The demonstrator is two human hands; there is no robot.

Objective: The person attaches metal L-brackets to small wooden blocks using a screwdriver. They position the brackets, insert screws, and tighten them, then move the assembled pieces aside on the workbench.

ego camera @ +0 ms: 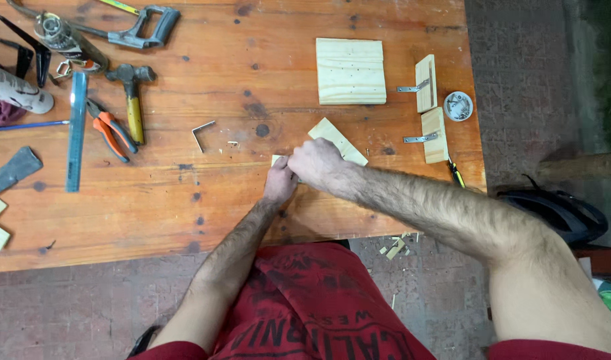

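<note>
At the frame's centre, a small wooden strip (337, 139) is being gripped on the tabletop (185, 200) by left hand (280, 181) and right hand (317, 163), fingers clenched; steady holding is judged needed next.

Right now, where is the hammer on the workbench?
In the head view the hammer lies at the upper left of the wooden table, just right of the orange-handled pliers and below the hacksaw, well left of both hands.

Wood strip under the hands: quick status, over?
Left hand and right hand both closed together on the wood strip, flat on the workbench. What the fingers pinch is hidden. Bent metal bracket lies apart, nothing blocking.
</note>
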